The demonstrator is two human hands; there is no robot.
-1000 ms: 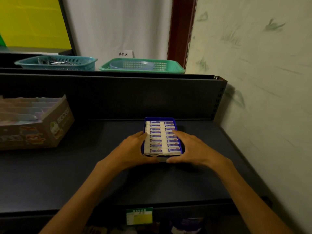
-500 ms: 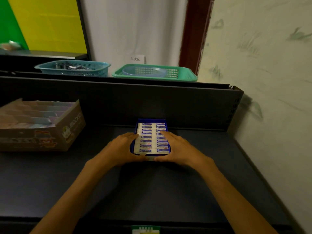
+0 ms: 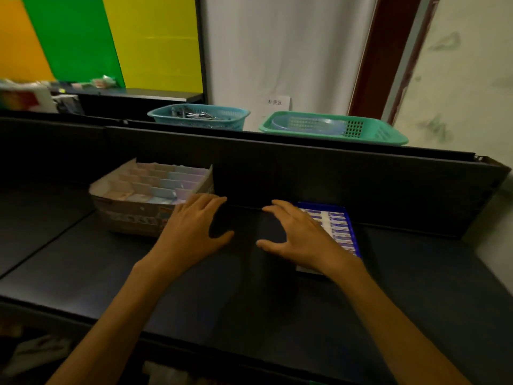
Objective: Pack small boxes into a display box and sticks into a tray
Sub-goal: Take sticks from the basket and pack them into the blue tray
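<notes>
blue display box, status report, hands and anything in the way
Both hands open, left hand and right hand holding nothing. Blue display box full, on shelf under right hand. Cardboard box at left, clear.

Blue display box (image 3: 350, 229), just right of the right hand's fingers (image 3: 280, 209): white small boxes (image 3: 334, 227) with blue-striped labels. Tan cardboard tray (image 3: 133, 215) left of the left hand's fingers (image 3: 205, 202), dividers pastel pink, blue, lilac (print blurred). Beyond the fingertips: charcoal shelf (image 3: 249, 287), teal basket (image 3: 200, 118), green basket (image 3: 333, 129), yellow-green-orange panel (image 3: 111, 40).
</notes>
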